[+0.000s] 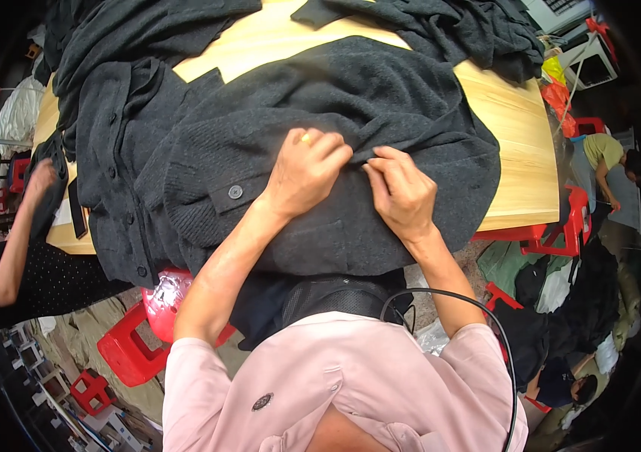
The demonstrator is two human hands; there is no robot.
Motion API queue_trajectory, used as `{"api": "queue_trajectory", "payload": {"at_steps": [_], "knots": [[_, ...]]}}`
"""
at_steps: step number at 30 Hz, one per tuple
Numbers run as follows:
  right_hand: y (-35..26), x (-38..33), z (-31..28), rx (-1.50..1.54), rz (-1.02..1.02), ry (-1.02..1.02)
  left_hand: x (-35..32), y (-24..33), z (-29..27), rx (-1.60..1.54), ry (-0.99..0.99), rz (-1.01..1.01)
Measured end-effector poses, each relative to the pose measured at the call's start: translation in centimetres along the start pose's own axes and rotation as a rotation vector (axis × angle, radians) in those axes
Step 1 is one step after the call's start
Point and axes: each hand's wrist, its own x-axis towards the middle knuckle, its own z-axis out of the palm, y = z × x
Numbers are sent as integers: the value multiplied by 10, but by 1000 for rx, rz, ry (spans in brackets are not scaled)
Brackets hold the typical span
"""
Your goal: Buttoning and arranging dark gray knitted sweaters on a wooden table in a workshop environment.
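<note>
A dark grey knitted cardigan (260, 139) is spread in front of me, overhanging the near table edge. Both hands work on its middle, a small gap apart. My left hand (309, 169) is closed, its fingertips pinching a fold of the knit; a yellow ring (306, 138) shows on one finger. Just to its right, my right hand (402, 188) is closed too, thumb and forefinger pressed together on the same fold. Whether a small tool sits between the fingers cannot be made out. Left of my left wrist lies a tab with a dark button (236, 192).
More dark knitwear (441, 30) covers the far side of the wooden table (512, 151). At the left, a co-worker's arm (23, 218) reaches over dark cloth. Red stools (128, 346) stand around, with garment heaps (569, 316) at the right. A black cable (497, 324) runs beside my right arm.
</note>
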Motion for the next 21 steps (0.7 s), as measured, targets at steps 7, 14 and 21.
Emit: {"api": "queue_trajectory", "payload": {"at_steps": [7, 14, 21], "knots": [[32, -3, -55, -187, 85, -318, 30, 28, 6, 12, -138, 4], [46, -4, -66, -186, 43, -427, 60, 57, 36, 130, -117, -58], [64, -15, -46, -177, -31, -313, 50, 57, 57, 33, -89, -124]]}}
